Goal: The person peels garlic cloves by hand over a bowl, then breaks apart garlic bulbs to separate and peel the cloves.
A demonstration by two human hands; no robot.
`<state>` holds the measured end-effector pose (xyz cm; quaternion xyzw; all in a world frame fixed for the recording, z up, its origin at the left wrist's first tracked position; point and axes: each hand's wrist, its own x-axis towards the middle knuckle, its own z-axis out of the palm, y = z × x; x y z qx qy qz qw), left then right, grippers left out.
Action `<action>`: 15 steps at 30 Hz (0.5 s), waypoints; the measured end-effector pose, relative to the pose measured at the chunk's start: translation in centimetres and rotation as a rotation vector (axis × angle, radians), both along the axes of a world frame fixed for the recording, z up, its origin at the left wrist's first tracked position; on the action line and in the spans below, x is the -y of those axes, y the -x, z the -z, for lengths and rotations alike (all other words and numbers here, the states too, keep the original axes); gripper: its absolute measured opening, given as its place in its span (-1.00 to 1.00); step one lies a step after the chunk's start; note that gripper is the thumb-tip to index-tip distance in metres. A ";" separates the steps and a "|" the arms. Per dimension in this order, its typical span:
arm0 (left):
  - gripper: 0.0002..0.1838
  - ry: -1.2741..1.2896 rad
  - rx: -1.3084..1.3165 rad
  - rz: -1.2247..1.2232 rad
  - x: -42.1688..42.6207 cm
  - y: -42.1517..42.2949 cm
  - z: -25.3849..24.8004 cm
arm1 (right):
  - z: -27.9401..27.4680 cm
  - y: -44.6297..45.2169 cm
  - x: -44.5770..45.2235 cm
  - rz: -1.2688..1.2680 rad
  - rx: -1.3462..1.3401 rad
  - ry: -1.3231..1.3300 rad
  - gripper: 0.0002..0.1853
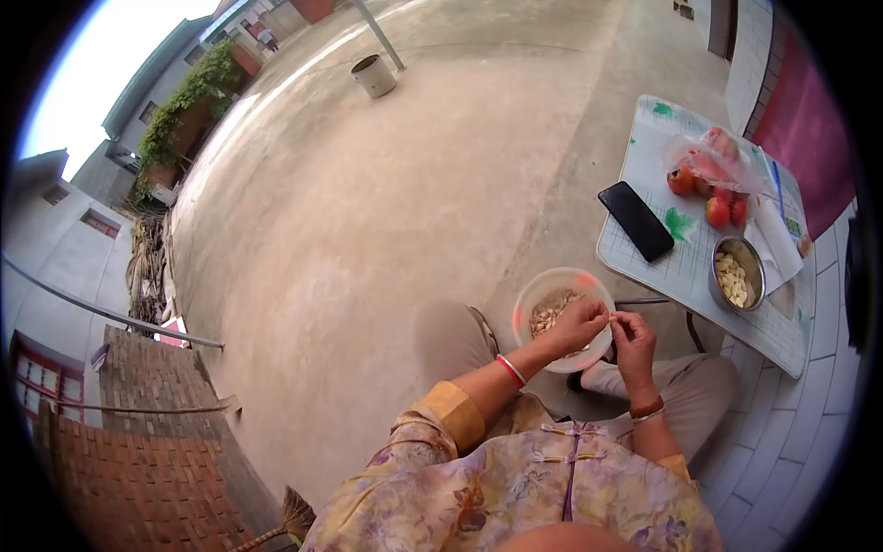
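Observation:
My left hand and my right hand meet over the rim of a pale plastic basin. Their fingertips are pinched together on a small pale piece, which looks like a garlic clove, mostly covered by the fingers. Unpeeled garlic cloves, tan and brownish, lie in the basin, partly hidden by my left hand and wrist. To the right, on a low table, a steel bowl holds cream-coloured peeled cloves.
A black phone lies near the table's left edge. Behind it are several tomatoes, some under a clear plastic bag, and white paper. A metal bucket stands on the concrete yard. A distant person is at upper left.

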<state>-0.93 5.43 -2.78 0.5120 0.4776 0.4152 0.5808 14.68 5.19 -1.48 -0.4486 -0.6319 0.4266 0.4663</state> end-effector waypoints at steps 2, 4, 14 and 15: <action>-0.89 -0.045 -0.024 0.005 0.1 -0.2 -0.7 | 1.0 -0.2 -0.2 -0.005 -0.062 0.075 -0.90; -0.87 -0.009 -0.005 0.007 0.2 -0.4 0.0 | 1.3 -0.3 -0.1 -0.010 -0.127 0.150 -0.90; -0.77 -0.199 -0.261 -0.048 0.8 -1.5 -0.8 | 1.1 -0.8 0.8 -0.031 -0.127 0.189 -0.90; -0.76 -0.256 -0.275 -0.060 0.7 -1.7 -0.6 | 0.8 -0.8 0.9 -0.012 -0.091 0.201 -0.90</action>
